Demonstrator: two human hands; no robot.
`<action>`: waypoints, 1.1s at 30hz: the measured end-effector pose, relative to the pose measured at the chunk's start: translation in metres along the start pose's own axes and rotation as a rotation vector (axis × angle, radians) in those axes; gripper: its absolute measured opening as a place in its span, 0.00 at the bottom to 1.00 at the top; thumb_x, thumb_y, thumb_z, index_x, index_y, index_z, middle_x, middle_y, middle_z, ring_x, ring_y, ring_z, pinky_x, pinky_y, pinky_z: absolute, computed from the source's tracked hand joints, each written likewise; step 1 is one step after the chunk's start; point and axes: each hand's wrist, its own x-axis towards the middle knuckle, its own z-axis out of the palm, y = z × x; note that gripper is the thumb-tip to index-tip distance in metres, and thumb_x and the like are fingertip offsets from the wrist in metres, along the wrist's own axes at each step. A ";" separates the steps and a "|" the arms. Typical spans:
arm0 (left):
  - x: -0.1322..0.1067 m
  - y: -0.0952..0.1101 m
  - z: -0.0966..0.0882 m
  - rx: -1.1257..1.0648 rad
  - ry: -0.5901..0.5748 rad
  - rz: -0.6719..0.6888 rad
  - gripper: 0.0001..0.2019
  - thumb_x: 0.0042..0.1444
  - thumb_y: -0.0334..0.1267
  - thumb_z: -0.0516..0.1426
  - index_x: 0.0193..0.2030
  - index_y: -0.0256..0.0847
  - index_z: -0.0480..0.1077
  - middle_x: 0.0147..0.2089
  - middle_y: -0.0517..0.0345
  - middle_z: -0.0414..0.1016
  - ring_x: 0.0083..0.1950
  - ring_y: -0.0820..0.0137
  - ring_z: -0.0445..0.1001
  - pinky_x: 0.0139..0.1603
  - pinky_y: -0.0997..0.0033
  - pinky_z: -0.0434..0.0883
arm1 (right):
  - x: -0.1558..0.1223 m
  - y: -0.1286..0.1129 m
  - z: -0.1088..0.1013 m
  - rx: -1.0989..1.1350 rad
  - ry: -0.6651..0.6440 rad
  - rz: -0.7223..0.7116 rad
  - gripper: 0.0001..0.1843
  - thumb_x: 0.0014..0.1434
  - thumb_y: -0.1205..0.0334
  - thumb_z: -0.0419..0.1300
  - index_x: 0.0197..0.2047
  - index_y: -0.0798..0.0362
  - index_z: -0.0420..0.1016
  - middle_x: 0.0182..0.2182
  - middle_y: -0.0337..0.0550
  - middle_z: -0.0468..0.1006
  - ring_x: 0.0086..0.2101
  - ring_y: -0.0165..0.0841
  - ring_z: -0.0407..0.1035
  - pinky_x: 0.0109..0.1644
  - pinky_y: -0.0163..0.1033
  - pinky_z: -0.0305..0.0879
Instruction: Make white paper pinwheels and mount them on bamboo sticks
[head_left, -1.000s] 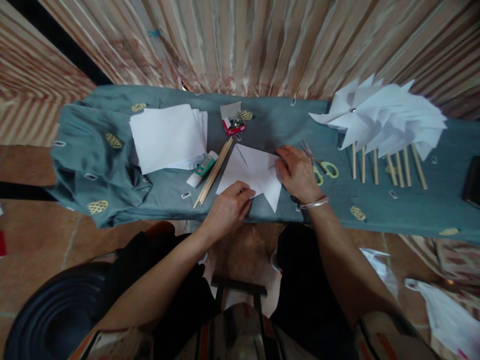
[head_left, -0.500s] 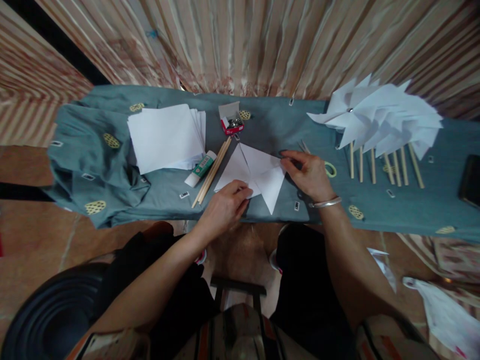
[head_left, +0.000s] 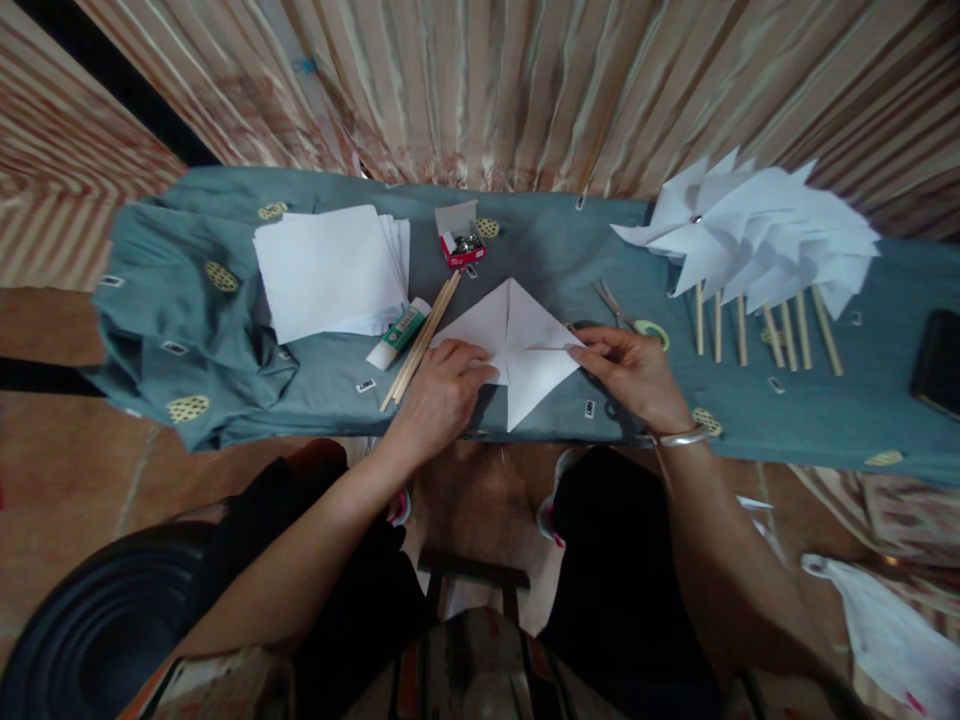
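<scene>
A white paper sheet (head_left: 536,375), with slits running in toward its centre, lies near the front edge of the cloth-covered table. At its left corner my left hand (head_left: 448,390) grips the paper, thumb reaching over it toward the middle. My right hand (head_left: 630,372) pinches the right corner beside a slit. Wooden sticks (head_left: 422,340) and a green-and-white glue stick (head_left: 400,333) lie just left of the sheet. Scissors (head_left: 630,318) with yellow-green handles rest behind my right hand, partly hidden by it. Beyond the paper stands a small open red box (head_left: 463,240) of metal pins.
A stack of white paper (head_left: 330,270) lies at the left. Several finished paper pinwheels (head_left: 765,235) on sticks overlap at the right, with a dark phone-like object (head_left: 937,360) at the far right. A striped curtain (head_left: 465,90) hangs behind the table (head_left: 795,420).
The paper has been turned so one corner points away from me and another toward me. My left hand moved left, and my right hand slid slightly right and nearer, uncovering more of the scissors.
</scene>
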 end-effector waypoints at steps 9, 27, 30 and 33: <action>0.003 -0.001 0.003 0.075 -0.032 0.006 0.15 0.57 0.25 0.52 0.47 0.37 0.77 0.52 0.47 0.76 0.54 0.57 0.68 0.55 0.53 0.67 | -0.031 -0.002 -0.003 -0.020 -0.104 0.074 0.22 0.54 0.44 0.64 0.40 0.55 0.80 0.25 0.41 0.80 0.21 0.28 0.62 0.23 0.34 0.55; 0.005 0.005 0.011 0.041 -0.078 0.005 0.19 0.60 0.24 0.49 0.50 0.43 0.75 0.51 0.49 0.76 0.53 0.58 0.67 0.53 0.53 0.64 | -0.032 0.002 -0.020 0.001 -0.105 -0.035 0.23 0.59 0.49 0.63 0.56 0.47 0.76 0.35 0.43 0.83 0.32 0.34 0.76 0.40 0.42 0.74; 0.005 0.006 0.010 0.047 -0.092 0.006 0.18 0.60 0.25 0.50 0.50 0.42 0.75 0.51 0.49 0.76 0.53 0.58 0.67 0.54 0.53 0.64 | -0.035 -0.001 -0.025 -0.066 -0.182 -0.050 0.20 0.60 0.50 0.62 0.54 0.46 0.78 0.40 0.44 0.84 0.36 0.35 0.77 0.45 0.44 0.74; 0.005 0.007 0.009 0.052 -0.102 0.004 0.16 0.60 0.25 0.50 0.49 0.41 0.75 0.51 0.49 0.75 0.53 0.57 0.66 0.54 0.53 0.63 | -0.035 -0.002 -0.028 -0.072 -0.184 -0.050 0.18 0.58 0.50 0.64 0.51 0.45 0.80 0.42 0.44 0.84 0.38 0.36 0.77 0.47 0.46 0.75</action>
